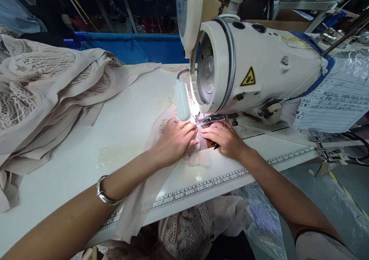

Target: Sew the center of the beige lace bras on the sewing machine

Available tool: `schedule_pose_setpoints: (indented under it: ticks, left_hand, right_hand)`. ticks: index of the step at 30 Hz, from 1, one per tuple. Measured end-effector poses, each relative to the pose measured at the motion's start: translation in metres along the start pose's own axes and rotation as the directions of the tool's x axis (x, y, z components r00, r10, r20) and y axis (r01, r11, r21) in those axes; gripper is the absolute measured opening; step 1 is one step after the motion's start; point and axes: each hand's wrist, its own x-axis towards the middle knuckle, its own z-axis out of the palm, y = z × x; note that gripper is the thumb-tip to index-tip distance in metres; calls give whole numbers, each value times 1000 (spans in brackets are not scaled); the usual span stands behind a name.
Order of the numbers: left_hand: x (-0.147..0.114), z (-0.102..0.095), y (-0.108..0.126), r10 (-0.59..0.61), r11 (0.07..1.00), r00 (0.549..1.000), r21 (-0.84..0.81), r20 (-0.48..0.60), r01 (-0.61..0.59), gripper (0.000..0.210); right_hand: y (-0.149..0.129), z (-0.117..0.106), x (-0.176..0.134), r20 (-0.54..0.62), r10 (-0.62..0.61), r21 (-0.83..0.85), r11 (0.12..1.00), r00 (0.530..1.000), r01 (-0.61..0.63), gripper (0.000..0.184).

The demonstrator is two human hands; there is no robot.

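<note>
My left hand (179,140) is closed on the pale pink lace fabric (193,157), its fingers bunched beside the sewing machine's needle area. Facing it, my right hand (227,139) has its fingertips on the fabric's right edge, close to the presser foot (197,118). A small dark pointed tool (216,146) pokes out from under the right palm; its handle is hidden. The white sewing machine (265,60) stands over the work, and a lit lamp (182,100) shines onto the needle area. A sheer strip (135,210) of cloth trails below my left forearm over the table edge.
A heap of beige lace garments (57,83) covers the table's left side. A printed ruler tape (201,187) runs along the front edge. More lace cloth (186,229) lies in my lap. A handwritten sheet (331,91) hangs at right, with a blue cloth bin (129,47) behind the table.
</note>
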Motion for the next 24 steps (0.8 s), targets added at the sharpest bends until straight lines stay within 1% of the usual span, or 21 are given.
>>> schedule_pose_setpoints:
  ticks: [2,4,8,12,15,18,21,24]
  left_hand:
    - [1,-1,-1,36,999,999,0,-7,-36,41]
    - [1,-2,-1,40,999,999,23,2,-40,38]
    - [2,-4,0,19,999,1000,45,4,-19,34]
    - [2,-3,0,57,998,998,29,-18,-56,33]
    - [1,-3,0,26,997,1000,71,11,-27,29]
    - [1,-2,0,-12,995,999,98,31,9,26]
    - [0,-1,2,-48,995,998,91,36,44,24]
    - [-1,0,3,-80,993,995,87,54,75,30]
  right_hand:
    - [0,0,0,13,22,-21,1000,1000,-22,34]
    - [0,0,0,18,32,-48,998,999,-31,35]
    - [-1,-1,0,1,-12,-32,999,1000,12,35]
    - [-1,-1,0,-24,-24,-18,1000,999,23,38]
    - [0,1,0,-40,-10,-17,1000,999,9,40]
    - [0,2,0,-23,6,-14,1000,1000,-6,40]
    - [0,2,1,-27,-17,6,1000,999,17,34]
    - [0,0,2,-62,-56,18,998,996,58,25]
